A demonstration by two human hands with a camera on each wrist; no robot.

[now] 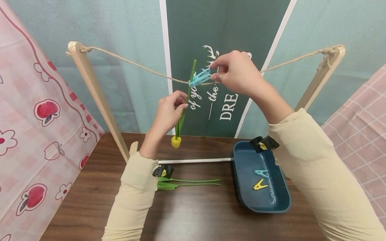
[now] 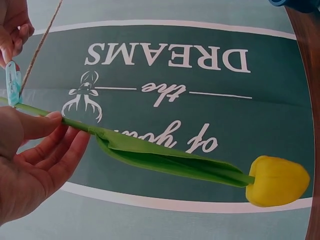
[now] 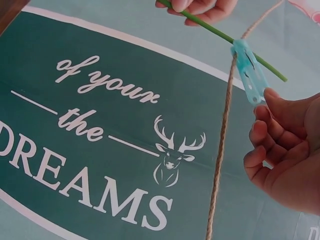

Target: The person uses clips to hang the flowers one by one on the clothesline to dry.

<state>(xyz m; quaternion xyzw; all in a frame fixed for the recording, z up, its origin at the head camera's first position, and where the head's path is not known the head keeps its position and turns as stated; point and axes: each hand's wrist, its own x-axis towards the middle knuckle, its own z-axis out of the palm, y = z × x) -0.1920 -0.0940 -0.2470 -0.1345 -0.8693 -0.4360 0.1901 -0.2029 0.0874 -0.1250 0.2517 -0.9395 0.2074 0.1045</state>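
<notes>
My left hand (image 1: 170,112) pinches the green stem of a yellow tulip (image 1: 176,142), which hangs blossom down. In the left wrist view, the tulip's long leaf (image 2: 170,159) spreads along the stem below the fingers. With thumb and fingertips my right hand (image 1: 238,72) holds the handle end of a light blue clothespin (image 1: 200,78). The clothespin's tip is at the twine (image 3: 223,135), right where the upper stem (image 3: 215,31) crosses it. Whether it grips both is hard to tell.
Two wooden posts (image 1: 101,100) (image 1: 321,77) carry the twine. On the table (image 1: 193,214) stands a blue basin (image 1: 238,187) with a blue clothespin (image 1: 261,173) and a yellow clothespin (image 1: 260,184). More green stems (image 1: 196,182) lie left of it, near a white rod (image 1: 196,161).
</notes>
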